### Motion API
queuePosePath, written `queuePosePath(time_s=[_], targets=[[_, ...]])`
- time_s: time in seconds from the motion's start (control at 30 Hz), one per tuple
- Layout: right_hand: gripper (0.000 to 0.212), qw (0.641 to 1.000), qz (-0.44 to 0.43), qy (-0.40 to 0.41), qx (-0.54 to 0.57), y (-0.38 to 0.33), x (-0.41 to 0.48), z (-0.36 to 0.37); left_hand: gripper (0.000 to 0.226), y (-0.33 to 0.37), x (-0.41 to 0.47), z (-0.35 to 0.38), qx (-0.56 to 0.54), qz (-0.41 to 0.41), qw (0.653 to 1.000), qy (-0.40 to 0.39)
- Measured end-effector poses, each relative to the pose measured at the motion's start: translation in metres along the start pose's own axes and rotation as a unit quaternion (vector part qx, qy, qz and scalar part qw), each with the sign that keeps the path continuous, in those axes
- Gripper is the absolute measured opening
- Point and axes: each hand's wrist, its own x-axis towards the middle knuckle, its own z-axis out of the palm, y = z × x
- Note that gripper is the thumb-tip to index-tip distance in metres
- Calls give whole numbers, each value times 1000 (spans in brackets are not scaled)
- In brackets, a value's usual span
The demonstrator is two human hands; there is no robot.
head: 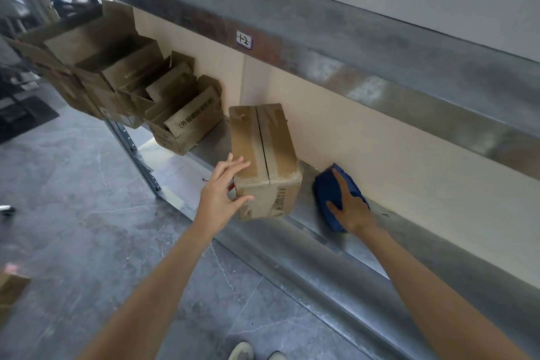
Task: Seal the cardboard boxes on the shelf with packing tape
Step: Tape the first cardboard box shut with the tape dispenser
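Note:
A closed cardboard box [264,155] with old tape along its top seam stands on the metal shelf [344,245]. My left hand [223,188] touches its left near corner, fingers straight on the top and thumb on the front face. To the right lies a blue tape dispenser [327,193] on the shelf. My right hand [352,207] rests on it with the index finger stretched along its top and the thumb on its near side.
Several open cardboard boxes [187,120] with raised flaps crowd the shelf's left end. An upper shelf beam [321,47] with a label reading 1-2 overhangs. The shelf's upright post [137,155] stands at left. Grey tiled floor and my shoes [254,352] lie below.

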Motion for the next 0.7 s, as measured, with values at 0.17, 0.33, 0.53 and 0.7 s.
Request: queuePosePath(time_s=[0.17, 0.33, 0.53, 0.7], targets=[[82, 998, 17, -52, 22, -1, 0, -15, 74, 5, 1, -3, 1, -15, 1000, -13], [75, 999, -29, 41, 5, -9, -11, -47, 72, 7, 3, -13, 7, -16, 999, -45], [78, 962, -256, 52, 84, -78, -14, -64, 64, 11, 11, -24, 74, 14, 995, -67], [81, 954, -292, 5, 67, -109, -5, -52, 63, 10, 16, -30, 122, 50, 988, -80]])
